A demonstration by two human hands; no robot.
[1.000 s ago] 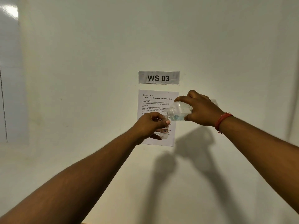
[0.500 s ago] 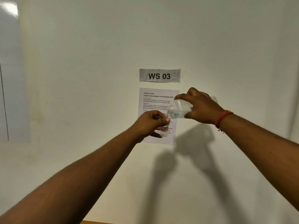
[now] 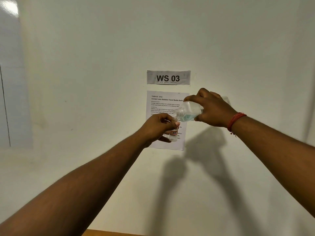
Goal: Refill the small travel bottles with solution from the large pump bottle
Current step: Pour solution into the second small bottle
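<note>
While left hand (image 3: 157, 127) hides small bottle (image 3: 173, 135); large bottle (image 3: 189, 111) tilted.

wall sign (image 3: 168, 77): "WS 03" | instruction sheet (image 3: 166, 101): "TASK ID: 3724" | small bottle (image 3: 173, 135): "18"

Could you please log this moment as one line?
pouring | left hand holds small bottle | right hand tilts large bottle over it

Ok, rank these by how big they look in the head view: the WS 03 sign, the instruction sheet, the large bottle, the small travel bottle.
1. instruction sheet
2. WS 03 sign
3. large bottle, partly hidden by the right hand
4. small travel bottle

The bottles are nearer the camera.
</note>
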